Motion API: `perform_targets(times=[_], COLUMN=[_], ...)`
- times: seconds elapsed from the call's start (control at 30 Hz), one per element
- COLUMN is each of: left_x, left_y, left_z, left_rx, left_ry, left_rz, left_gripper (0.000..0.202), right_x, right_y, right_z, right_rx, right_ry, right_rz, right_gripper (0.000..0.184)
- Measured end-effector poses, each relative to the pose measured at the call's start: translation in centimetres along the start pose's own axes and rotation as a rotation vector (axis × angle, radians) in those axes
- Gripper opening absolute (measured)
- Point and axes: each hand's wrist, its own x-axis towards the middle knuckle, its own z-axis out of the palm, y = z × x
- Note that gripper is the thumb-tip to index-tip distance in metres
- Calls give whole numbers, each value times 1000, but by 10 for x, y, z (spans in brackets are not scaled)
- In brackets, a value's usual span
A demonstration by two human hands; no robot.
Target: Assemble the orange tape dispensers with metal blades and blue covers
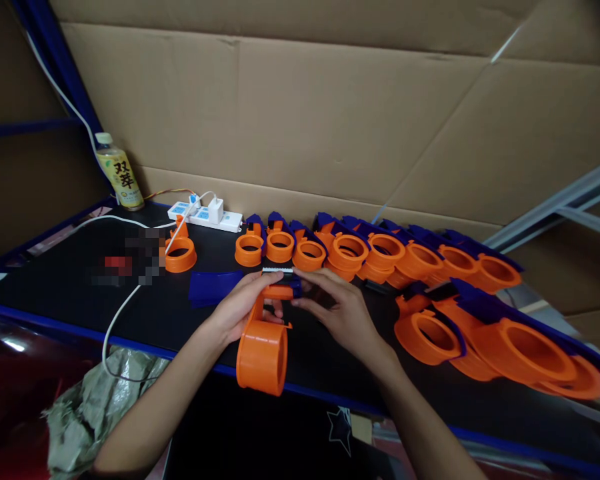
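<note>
Near the table's front edge, an orange tape dispenser (261, 358) hangs with its ring downward. My left hand (236, 305) is closed around its upper arm, the thumb lying along the top. A pale serrated blade (278, 270) on a black strip runs across the dispenser's head. My right hand (344, 308) pinches the right end of that head between thumb and forefinger, by a dark blue part (296, 289). Those fingertips partly hide what they press on. Just left of the head, flat blue plastic pieces (213, 288) lie on the table.
Several orange-and-blue dispensers (349, 248) line the back; more (527, 350) stand at the right front. One orange dispenser (181, 257) stands left, beside a blurred-out patch. A power strip (230, 220), a white cable (111, 327) and a drink bottle (121, 177) are also on the left.
</note>
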Motion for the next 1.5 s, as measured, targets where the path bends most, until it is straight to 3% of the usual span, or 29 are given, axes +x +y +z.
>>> perform_targets(times=[0.2,0.7,0.9,1.03,1.17,1.27,1.33,1.43,1.5], left_x=[-6,-8,-6,-8,-12,-14,-14,-15,-16], left_y=[2,1,-5,-2,8,11,12,11,10], left_z=[3,5,6,6,4,4,4,1,-3], left_rx=[21,91,90,-40,-222,-233,-210,-180,-170], left_ry=[-26,-13,-70,-167,-367,-365,-347,-373,-386], left_rz=[24,30,145,171,118,160,212,238,238], left_gripper=[23,23,24,35,36,35,41,54,60], right_x=[-4,-1,-9,-9,-3,3,8,19,27], right_y=[-5,-7,-7,-12,-15,-10,-4,4,5], right_z=[1,1,9,10,-3,-17,-21,-9,9], right_rx=[-1,-114,-205,-287,-193,-82,-6,77,64], right_ry=[62,71,125,82,-30,-101,-49,69,-9], right_rz=[12,-186,-211,-172,-134,-114,-100,-82,-99], right_gripper=[46,46,50,56,61,60,54,48,44])
